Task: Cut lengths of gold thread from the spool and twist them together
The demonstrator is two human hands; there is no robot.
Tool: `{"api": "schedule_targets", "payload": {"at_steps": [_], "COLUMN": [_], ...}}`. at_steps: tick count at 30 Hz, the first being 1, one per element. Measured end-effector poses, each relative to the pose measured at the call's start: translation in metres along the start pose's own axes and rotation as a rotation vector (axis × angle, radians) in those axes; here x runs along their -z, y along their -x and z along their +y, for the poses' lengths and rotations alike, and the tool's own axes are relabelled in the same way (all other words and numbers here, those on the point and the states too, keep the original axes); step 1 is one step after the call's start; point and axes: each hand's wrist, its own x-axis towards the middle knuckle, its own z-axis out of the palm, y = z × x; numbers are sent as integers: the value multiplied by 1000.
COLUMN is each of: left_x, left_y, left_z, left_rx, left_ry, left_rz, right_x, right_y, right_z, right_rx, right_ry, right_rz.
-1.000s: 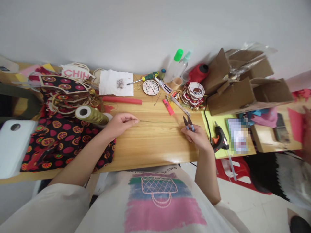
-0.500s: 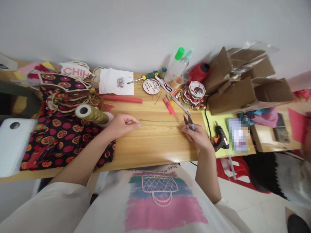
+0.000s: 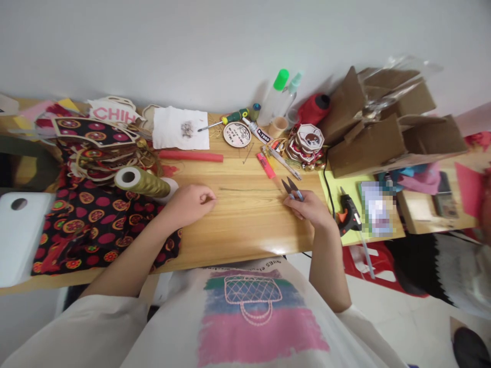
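My right hand (image 3: 310, 208) is closed round a pair of small thread snips (image 3: 292, 190), their dark blades pointing up and away from me with a gap between the tips. A thin greenish thread (image 3: 251, 189) runs across the wooden table between my two hands. My left hand (image 3: 192, 205) is curled, thumb and forefinger pressed together beside the thread's left end. Whether the thread reaches into that pinch I cannot tell. Just behind my left wrist lies a spool of olive-gold thread (image 3: 148, 185), tilted over on dark patterned fabric (image 3: 103, 220).
Along the wall stand a screwdriver (image 3: 226, 119), a glue tube (image 3: 258, 132), a green-capped bottle (image 3: 274, 97) and stacked octagonal ornaments (image 3: 309, 138). An open cardboard box (image 3: 368, 153) is at the right, with a black glue gun (image 3: 348, 214) in front. A red stick (image 3: 192, 156) lies behind my left hand.
My left hand has drawn slightly left and towards me, its fingers more curled. My right hand has shifted a little left with the snips. The view has moved slightly.
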Motion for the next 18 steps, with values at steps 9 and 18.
{"api": "schedule_targets", "payload": {"at_steps": [9, 18], "left_x": [1, 0], "left_y": [-1, 0], "left_z": [0, 0], "left_rx": [-1, -1], "left_ry": [-43, -48], "left_rz": [-49, -37], "right_x": [5, 10], "right_y": [-8, -11], "right_z": [-16, -16], "right_rx": [-128, -146], "right_ry": [-35, -69], "right_rz": [-142, -184]}}
